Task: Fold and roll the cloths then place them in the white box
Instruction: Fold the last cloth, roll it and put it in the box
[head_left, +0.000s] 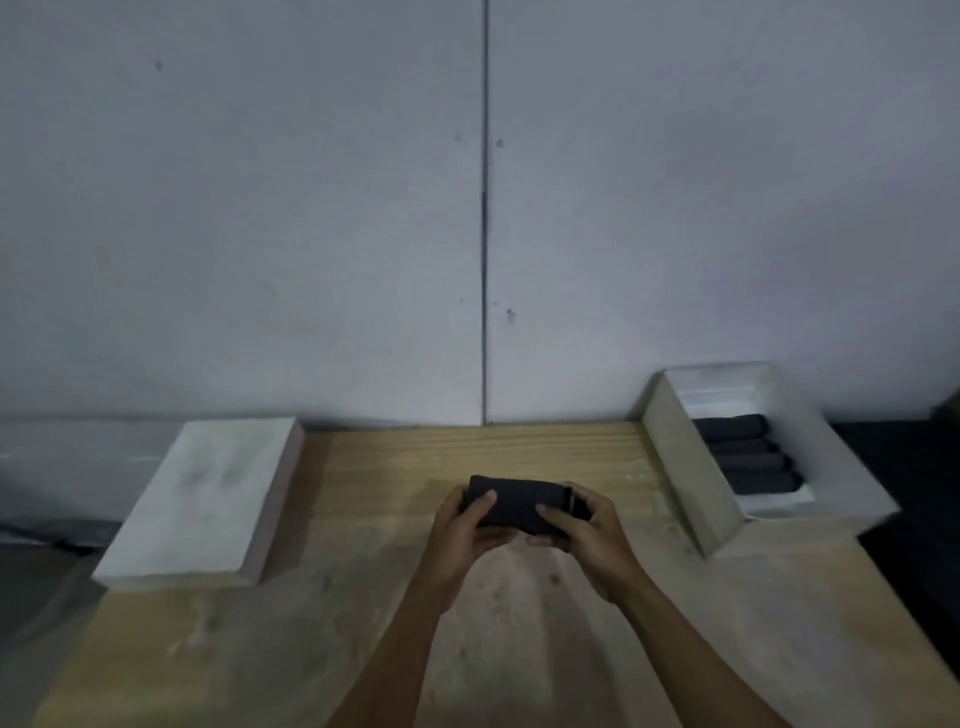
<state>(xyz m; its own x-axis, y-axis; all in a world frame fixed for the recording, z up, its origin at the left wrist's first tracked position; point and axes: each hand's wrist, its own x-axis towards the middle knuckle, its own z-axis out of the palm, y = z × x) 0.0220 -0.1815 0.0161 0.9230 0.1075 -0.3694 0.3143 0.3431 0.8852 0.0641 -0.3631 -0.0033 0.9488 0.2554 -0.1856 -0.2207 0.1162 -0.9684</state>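
Observation:
A dark folded cloth (517, 501) is held just above the middle of the wooden table (363, 649). My left hand (465, 525) grips its left end, thumb on top. My right hand (587, 527) grips its right end, thumb laid across the top. The white box (675, 467) stands open at the back right of the table, an arm's reach to the right of my hands. Several dark rolled cloths (743, 460) lie side by side inside it.
The white box lid (208, 499) lies flat on the left side of the table, overhanging the left edge. A grey wall with a vertical seam (484, 260) rises straight behind the table. A dark surface (909, 519) lies beyond the right edge.

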